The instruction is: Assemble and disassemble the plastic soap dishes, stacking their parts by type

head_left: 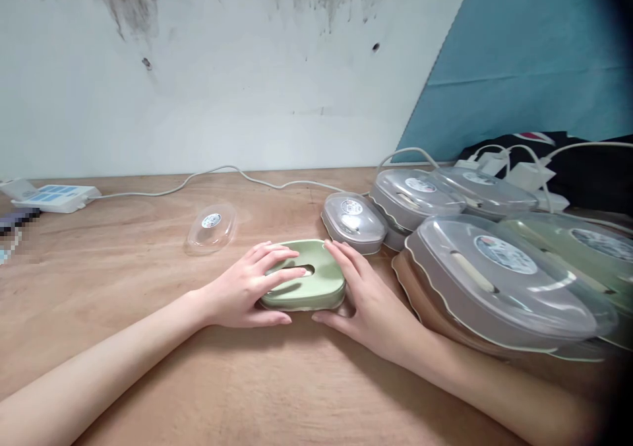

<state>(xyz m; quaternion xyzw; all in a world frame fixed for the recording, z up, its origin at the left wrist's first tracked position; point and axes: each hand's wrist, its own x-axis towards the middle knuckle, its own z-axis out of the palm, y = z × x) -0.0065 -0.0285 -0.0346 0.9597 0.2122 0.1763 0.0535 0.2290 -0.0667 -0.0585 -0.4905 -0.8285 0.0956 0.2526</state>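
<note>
A light green tissue box (316,286) with rounded corners and a slot in its top rests on the wooden table. My left hand (254,281) grips its left side, fingers lying over the top near the slot and thumb along the front. On the opposite side, my right hand (359,287) has its fingertips on the far right edge and its thumb low at the front right corner. Behind my left hand lies a clear plastic lid (212,228) with a round label, apart from the box.
Several grey boxes with clear lids, such as a large one (484,281) and a small one (353,222), crowd the right side. A power strip (57,197) at the left trails a white cable (222,169) along the white wall (247,90).
</note>
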